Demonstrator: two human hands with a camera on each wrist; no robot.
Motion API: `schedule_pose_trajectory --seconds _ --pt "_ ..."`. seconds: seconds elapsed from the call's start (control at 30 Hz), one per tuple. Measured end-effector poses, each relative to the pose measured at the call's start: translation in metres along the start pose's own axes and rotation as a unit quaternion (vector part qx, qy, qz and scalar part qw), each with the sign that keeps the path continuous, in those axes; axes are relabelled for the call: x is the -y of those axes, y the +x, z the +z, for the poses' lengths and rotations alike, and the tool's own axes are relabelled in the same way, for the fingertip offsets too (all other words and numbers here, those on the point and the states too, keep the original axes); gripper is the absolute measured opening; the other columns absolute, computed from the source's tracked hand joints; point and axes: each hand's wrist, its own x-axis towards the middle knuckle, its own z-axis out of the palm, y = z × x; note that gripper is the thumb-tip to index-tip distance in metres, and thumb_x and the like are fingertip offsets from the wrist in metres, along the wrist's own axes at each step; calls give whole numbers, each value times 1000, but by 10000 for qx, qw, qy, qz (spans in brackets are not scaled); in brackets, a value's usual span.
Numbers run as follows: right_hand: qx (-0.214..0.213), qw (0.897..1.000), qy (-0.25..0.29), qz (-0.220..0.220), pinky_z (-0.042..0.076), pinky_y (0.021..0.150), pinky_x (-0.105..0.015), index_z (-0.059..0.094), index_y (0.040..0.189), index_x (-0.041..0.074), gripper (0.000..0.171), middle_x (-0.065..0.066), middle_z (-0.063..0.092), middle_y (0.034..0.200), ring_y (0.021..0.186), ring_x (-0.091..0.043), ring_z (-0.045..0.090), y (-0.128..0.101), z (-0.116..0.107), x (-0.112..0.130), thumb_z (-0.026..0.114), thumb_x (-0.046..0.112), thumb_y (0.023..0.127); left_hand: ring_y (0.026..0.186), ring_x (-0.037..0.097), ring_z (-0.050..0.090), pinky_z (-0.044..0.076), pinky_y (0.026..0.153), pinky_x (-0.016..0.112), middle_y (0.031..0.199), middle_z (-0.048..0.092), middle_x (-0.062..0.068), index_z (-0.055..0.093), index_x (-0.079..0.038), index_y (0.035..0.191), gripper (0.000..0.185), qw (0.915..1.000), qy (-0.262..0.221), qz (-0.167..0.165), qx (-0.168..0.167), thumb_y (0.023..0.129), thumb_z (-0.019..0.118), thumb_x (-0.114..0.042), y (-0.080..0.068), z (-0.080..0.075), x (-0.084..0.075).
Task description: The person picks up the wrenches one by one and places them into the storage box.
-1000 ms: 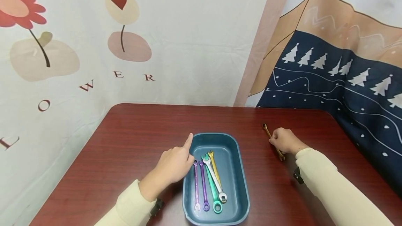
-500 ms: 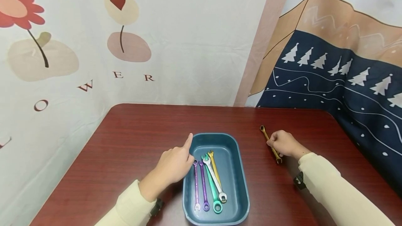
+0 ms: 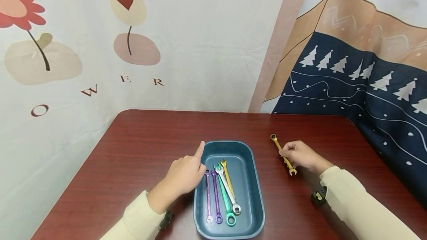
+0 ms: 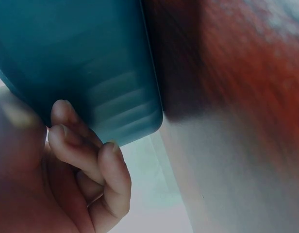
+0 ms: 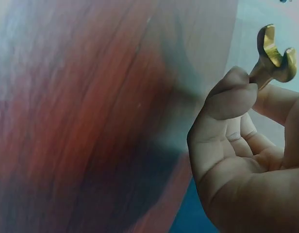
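A blue tray (image 3: 251, 180) holds several combination wrenches: two purple ones, a green wrench (image 3: 228, 203), a silver wrench (image 3: 227, 190) and a gold wrench lying partly under the silver one. At the tray's left rim, my left hand (image 3: 185, 173) holds on with its thumb over the edge, index finger extended and other fingers curled by the outer wall (image 4: 110, 77). My right hand (image 3: 301, 155), right of the tray, pinches another gold combination wrench (image 3: 277, 143) at mid-shaft. Its ring end points away, and its open end (image 5: 275, 56) shows beyond the fingertips in the right wrist view.
The reddish-brown table (image 3: 160, 132) extends on both sides of the tray. A pale flower-printed curtain (image 3: 207, 47) hangs behind the table, and a dark blue tree-patterned cloth (image 3: 333, 84) hangs at the right.
My right hand has moved a little left and toward me with the gold wrench, whose open end now shows more fully. The left hand and tray stay in place.
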Motion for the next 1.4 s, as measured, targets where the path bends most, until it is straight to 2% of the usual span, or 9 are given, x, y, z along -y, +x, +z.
schedule_pose_trajectory --seconds 0.23,0.4,0.7,1.07,1.4 --pt "19 9994 329 -90 47 55 -30 64 96 -7 24 1 46 65 60 -14 47 -6 6 9 59 16 98 41 14 35 28 44 29 47 41 -3 22 -9 160 72 10000 -28 -17 -6 96 52 -22 0 0 0" --pt "9 9992 308 -259 48 54 -31 65 97 -7 24 -3 50 70 59 -16 49 -13 11 16 59 17 99 42 14 34 28 44 29 47 41 -3 22 -9 160 72 10000 -20 7 -6 96 52 -22 0 0 1" --pt "-4 9991 309 -301 47 52 -31 64 95 -7 24 -3 47 64 57 -15 48 -21 20 28 60 17 98 42 14 35 28 45 29 47 41 -3 23 -8 160 71 10000 -21 11 -2 96 52 -22 0 1 0" --pt "-188 9976 589 -299 48 53 -29 62 97 -9 27 -4 57 71 58 -15 50 -30 25 36 60 18 98 41 14 36 29 45 29 48 41 -3 23 -9 160 72 10000 -31 34 -19 96 52 -23 0 1 -1" --pt "-27 9960 749 -479 48 53 -30 62 100 -11 27 -5 58 70 58 -14 50 -36 32 41 60 16 98 42 13 34 28 45 29 47 41 -4 23 -8 160 72 10000 42 43 -24 96 53 -22 0 1 0"
